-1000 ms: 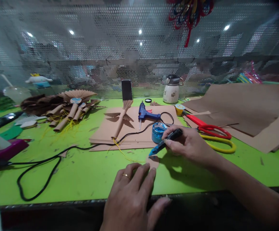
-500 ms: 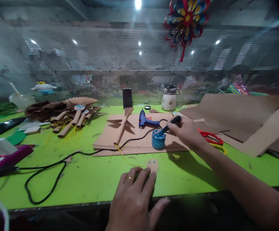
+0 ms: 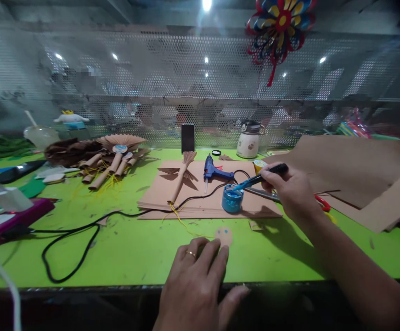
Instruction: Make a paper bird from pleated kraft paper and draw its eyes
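Note:
My right hand (image 3: 296, 195) pinches a black-handled paintbrush (image 3: 277, 171) whose lower part is coated in blue. Its tip is at the mouth of a small jar of blue paint (image 3: 233, 200), which stands on a stack of brown paper (image 3: 200, 212). My left hand (image 3: 196, 282) lies palm down at the table's front edge, fingers stretched out. Its fingertips touch the lower rim of a small round paper disc (image 3: 223, 237) with two blue dots. Behind the jar lies a blue glue gun (image 3: 216, 170), and left of that a folded paper figure (image 3: 179, 181) with yellow string.
Scissors (image 3: 263, 193) lie under my right hand. Large brown paper sheets (image 3: 344, 170) cover the right side. A black cord (image 3: 117, 213) loops across the green table (image 3: 117, 257). Finished paper figures (image 3: 108, 170) are piled at left; a white bottle (image 3: 248, 142) stands behind.
My right hand has drawn the brush back to the right, tilting it lower, with its tip now at the jar's rim. My left hand stays on the disc. The view has shifted slightly.

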Action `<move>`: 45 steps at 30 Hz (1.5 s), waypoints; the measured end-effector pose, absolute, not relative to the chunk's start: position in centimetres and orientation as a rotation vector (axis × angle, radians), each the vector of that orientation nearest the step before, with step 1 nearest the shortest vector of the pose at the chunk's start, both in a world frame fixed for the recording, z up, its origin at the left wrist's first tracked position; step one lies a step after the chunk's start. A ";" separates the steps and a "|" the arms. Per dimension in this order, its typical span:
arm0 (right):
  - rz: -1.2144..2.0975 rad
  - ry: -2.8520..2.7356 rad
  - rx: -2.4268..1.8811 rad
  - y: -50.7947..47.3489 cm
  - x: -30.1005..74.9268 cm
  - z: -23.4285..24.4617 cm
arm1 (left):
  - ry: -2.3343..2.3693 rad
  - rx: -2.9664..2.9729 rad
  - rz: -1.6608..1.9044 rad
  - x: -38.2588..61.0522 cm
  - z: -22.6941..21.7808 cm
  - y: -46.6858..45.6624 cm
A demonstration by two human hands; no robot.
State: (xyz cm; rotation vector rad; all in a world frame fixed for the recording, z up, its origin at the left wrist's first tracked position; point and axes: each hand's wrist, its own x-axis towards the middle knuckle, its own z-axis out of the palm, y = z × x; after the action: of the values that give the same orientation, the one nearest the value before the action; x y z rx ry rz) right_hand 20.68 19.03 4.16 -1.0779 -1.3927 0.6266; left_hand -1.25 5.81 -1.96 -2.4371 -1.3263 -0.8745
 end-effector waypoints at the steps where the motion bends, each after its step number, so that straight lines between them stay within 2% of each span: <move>1: 0.643 -1.367 -1.055 19.1 20.8 4.1 | -1.324 -2.437 -0.868 -1.3 -2.0 5.8; 10: 0.869 -1.188 -0.961 18.0 20.5 5.2 | -1.349 -2.447 -0.852 -1.2 -1.8 5.7; 18: 1.145 -1.597 -0.939 16.2 18.8 4.4 | -1.410 -2.491 -0.826 -0.9 -1.3 5.5; 28: 1.034 -1.827 -0.980 15.8 18.5 3.9 | -1.407 -2.480 -0.817 -0.8 -1.3 5.5; 45: 1.086 -1.827 -1.003 15.8 18.1 3.5 | -1.422 -2.472 -0.820 -0.8 -1.5 5.6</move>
State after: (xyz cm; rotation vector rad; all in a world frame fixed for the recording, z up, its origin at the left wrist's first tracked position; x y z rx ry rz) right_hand 18.14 15.81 3.54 -1.0034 -1.8271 1.0857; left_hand -0.78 5.60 -1.55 -2.4718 -1.4220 -0.8199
